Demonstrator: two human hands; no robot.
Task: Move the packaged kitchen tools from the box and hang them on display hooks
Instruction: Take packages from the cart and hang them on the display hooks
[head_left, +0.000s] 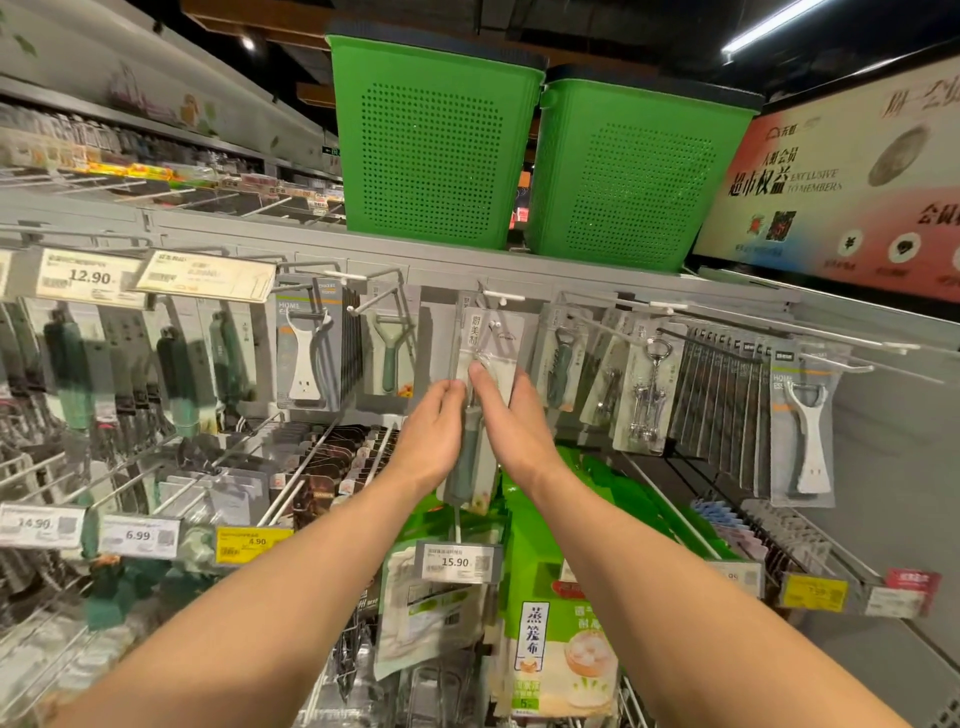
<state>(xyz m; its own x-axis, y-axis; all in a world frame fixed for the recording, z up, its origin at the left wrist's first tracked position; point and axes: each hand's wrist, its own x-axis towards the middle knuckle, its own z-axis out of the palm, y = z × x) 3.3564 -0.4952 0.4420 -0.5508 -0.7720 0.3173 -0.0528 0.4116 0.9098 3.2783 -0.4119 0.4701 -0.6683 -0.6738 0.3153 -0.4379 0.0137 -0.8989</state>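
Hanging by its card from the twin-pronged display hook (494, 325) in the middle of the top row, the packaged peeler (470, 457) looks seated or very nearly so: two small white prong tips show through the card near its top. The left hand (431, 436) holds the pack's left edge with its fingertips curled against it. The right hand (514, 426) lies along the other side, fingers straight and close together, their tips pressed on the clear front; its thumb is hidden. The pack hangs upright between the two hands.

To either side the neighbouring hooks carry stock: white peelers (304, 358) and a single green peeler (387, 358) on the left, corkscrews (647, 395) on the right. Two green baskets (436, 140) stand on the shelf above, and a price tag (457, 561) reading 15.90 juts out below.

By the look of it, this item is at the very end of its hanging step, needing only a release. The box is out of view, so how many tools remain cannot be told.
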